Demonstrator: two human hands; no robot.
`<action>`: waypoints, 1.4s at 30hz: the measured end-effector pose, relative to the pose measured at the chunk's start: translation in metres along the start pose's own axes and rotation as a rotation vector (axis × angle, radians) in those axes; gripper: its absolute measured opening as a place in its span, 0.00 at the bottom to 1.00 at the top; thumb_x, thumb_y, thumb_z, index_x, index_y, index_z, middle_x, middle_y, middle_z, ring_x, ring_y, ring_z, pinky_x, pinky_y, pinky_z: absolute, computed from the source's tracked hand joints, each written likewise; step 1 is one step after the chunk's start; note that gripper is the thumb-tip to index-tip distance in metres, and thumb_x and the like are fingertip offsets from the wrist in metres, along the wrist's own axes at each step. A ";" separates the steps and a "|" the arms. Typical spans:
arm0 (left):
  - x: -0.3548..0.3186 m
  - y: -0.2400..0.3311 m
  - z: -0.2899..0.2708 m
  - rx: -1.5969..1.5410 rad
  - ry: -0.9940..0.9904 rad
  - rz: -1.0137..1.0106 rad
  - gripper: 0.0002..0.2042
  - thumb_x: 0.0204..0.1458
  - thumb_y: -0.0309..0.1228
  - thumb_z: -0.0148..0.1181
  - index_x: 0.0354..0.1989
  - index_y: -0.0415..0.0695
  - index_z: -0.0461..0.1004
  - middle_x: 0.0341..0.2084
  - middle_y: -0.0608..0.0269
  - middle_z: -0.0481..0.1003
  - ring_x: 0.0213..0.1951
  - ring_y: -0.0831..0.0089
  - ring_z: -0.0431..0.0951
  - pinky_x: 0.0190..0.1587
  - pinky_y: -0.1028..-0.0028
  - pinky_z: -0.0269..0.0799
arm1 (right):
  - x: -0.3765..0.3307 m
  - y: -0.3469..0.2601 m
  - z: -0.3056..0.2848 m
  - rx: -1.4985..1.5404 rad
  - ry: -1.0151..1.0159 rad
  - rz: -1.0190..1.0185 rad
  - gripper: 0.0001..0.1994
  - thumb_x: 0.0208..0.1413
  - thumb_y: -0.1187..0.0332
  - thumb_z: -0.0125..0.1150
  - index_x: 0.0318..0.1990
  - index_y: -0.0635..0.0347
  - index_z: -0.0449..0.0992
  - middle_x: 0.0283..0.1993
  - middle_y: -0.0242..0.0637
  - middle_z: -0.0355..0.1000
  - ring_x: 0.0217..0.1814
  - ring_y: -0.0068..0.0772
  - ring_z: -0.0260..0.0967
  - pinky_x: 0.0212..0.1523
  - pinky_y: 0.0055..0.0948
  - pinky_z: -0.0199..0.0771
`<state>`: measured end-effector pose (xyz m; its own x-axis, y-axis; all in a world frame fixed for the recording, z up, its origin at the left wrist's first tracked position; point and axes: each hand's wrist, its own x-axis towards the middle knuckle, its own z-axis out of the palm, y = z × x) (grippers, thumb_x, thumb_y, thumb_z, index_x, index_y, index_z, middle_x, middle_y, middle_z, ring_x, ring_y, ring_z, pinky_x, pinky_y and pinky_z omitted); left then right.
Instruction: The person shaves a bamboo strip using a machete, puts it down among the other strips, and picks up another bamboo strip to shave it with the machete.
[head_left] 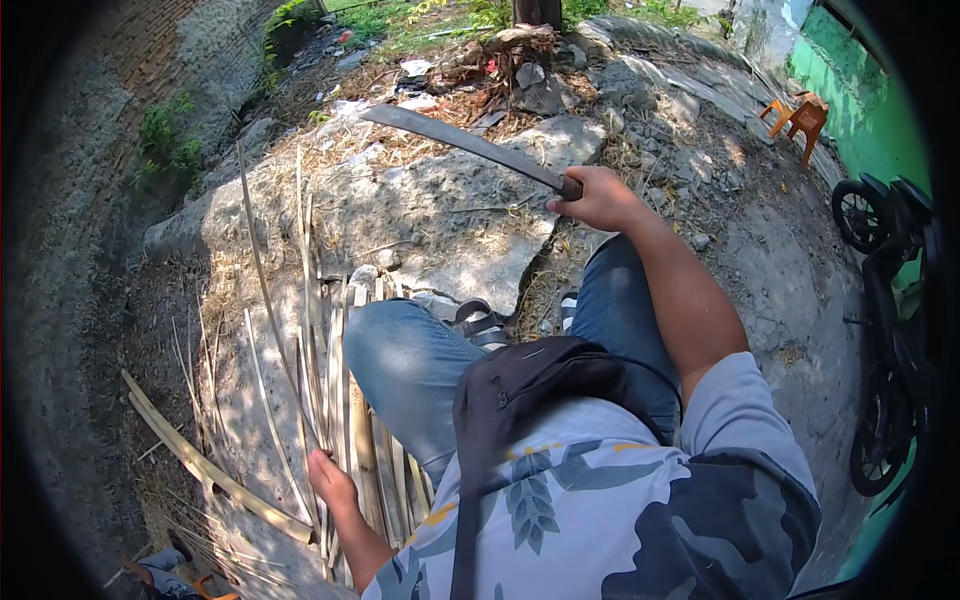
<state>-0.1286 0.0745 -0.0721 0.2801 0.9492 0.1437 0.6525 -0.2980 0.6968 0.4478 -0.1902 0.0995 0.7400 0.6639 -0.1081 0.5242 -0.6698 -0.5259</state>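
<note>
My right hand [605, 198] is wrapped around the dark handle of a machete [465, 143], held out in front of me above a slab. Its long blade points to the far left, and nothing touches the edge. Low on my left side, my left hand [332, 482] is closed on the near end of a long thin bamboo strip [272, 315], which slants away and up to the left. Beside and under that hand lie several split bamboo strips [365, 450], running along my left leg. A wider curved bamboo piece [215, 478] rests further left.
A cracked concrete slab [440, 225] lies ahead, with litter and a tree trunk [538, 12] beyond. Orange plastic chairs [808, 125] and a dark motorcycle [880, 300] stand on the right by a green wall [850, 85]. Part of another person [165, 578] shows at the lower left.
</note>
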 end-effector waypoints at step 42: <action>0.032 0.262 0.126 -0.015 -0.269 0.419 0.19 0.68 0.41 0.52 0.29 0.39 0.76 0.18 0.52 0.74 0.21 0.63 0.74 0.27 0.63 0.66 | 0.015 0.028 0.031 -0.050 -0.007 -0.176 0.11 0.47 0.64 0.65 0.40 0.48 0.80 0.40 0.40 0.80 0.46 0.48 0.79 0.46 0.48 0.79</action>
<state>0.1400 0.0134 0.0270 0.6889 0.6877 0.2290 0.4350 -0.6450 0.6284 0.4606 -0.1890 0.0567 0.6318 0.7748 -0.0243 0.6659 -0.5585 -0.4947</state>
